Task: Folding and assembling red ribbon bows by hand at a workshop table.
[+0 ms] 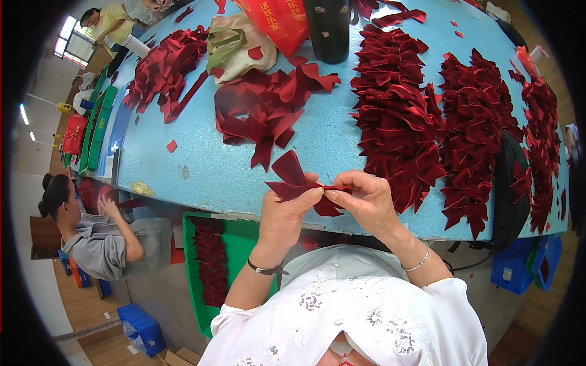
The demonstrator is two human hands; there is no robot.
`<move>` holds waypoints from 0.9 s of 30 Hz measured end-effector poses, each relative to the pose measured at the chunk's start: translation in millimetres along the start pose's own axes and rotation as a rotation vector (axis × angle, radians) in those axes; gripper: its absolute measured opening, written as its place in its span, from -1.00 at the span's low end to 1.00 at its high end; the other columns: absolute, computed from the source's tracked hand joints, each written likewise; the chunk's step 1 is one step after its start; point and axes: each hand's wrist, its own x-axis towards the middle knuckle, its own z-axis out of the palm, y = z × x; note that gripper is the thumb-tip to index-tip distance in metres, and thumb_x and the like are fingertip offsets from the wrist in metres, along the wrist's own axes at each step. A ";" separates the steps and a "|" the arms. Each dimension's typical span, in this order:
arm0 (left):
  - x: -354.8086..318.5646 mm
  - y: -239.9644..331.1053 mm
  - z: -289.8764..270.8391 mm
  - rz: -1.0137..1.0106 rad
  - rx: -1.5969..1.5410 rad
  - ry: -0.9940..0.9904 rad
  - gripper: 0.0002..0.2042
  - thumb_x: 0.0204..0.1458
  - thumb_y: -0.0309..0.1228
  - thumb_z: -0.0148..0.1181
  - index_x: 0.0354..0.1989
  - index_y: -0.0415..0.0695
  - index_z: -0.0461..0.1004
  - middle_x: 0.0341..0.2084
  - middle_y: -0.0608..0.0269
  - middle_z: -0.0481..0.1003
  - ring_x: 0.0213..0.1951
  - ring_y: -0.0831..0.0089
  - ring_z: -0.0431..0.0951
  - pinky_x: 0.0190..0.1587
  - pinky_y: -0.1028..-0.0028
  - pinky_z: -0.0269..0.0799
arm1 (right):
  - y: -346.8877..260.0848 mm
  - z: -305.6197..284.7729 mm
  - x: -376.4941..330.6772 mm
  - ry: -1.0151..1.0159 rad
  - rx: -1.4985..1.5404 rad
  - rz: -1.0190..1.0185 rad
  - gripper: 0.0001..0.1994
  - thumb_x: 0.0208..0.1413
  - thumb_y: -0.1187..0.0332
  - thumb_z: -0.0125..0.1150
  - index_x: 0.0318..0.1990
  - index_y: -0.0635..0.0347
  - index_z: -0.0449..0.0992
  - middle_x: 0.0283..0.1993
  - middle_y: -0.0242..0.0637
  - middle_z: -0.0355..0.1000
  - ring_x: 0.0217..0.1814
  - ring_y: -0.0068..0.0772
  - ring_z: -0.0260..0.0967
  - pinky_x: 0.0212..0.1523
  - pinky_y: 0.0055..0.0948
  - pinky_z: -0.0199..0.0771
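In the head view, a red bow [292, 169] was held above the near edge of the blue table [201, 165], just in front of the white shirt [336, 293]. It was pinched at its narrow middle by the left hand [285, 207], with the thumb brought close against the fingers. By the right hand [366, 195], the ribbon was gripped right beside that pinch, thumb and fingertips drawn together, so that the two thumbs nearly met. Neither hand was spread wide. Loops and tails were splayed out to the left and below the fingers; whether a knot or a tie lay under the thumbs could not be told.

The bow was judged to be very light and soft, with a velvety face by which slipping should be kept small. Some body was suggested by the way the upper loop stood up unsupported, yet it would likely be creased or flattened if squeezed. The gathered middle was judged the best place to be held, with the loops left free.

Beyond the hands, a loose heap of red ribbon [262, 110] was seen on the table. To the right, a thick row of bows [400, 134] was laid out, with a second row [470, 134] beside it. Below the table edge, more bows [210, 262] were lined up in a green tray [241, 241].
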 end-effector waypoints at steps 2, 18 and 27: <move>-0.9 -1.8 -1.9 0.037 0.077 -0.010 -0.75 -0.05 -0.61 0.29 -0.16 -0.27 0.49 -0.31 0.22 0.56 -0.25 0.47 0.55 -0.14 0.49 0.46 | 2.4 -0.2 0.3 0.016 -0.233 -0.234 -0.91 0.05 0.49 0.28 -0.36 0.33 0.52 -0.47 -0.45 0.41 -0.50 -0.73 0.23 -0.54 -0.66 0.21; 4.0 -11.0 -5.5 0.050 -0.013 0.119 -0.77 -0.01 -0.51 0.30 -0.17 -0.23 0.46 -0.30 0.27 0.52 -0.24 0.48 0.52 -0.14 0.42 0.44 | 0.2 0.5 3.6 0.103 0.100 0.128 -0.85 0.09 0.43 0.26 -0.28 0.33 0.48 -0.45 -0.38 0.44 -0.48 -0.70 0.33 -0.51 -0.67 0.36; 6.7 -17.6 -6.0 0.071 0.007 0.134 -0.76 0.00 -0.51 0.29 -0.16 -0.23 0.45 -0.29 0.24 0.51 -0.24 0.47 0.52 -0.13 0.42 0.44 | 8.4 -2.4 -2.0 -0.026 0.170 0.210 -0.78 0.07 0.47 0.25 -0.14 0.37 0.45 -0.36 -0.32 0.48 -0.40 -0.63 0.39 -0.43 -0.61 0.44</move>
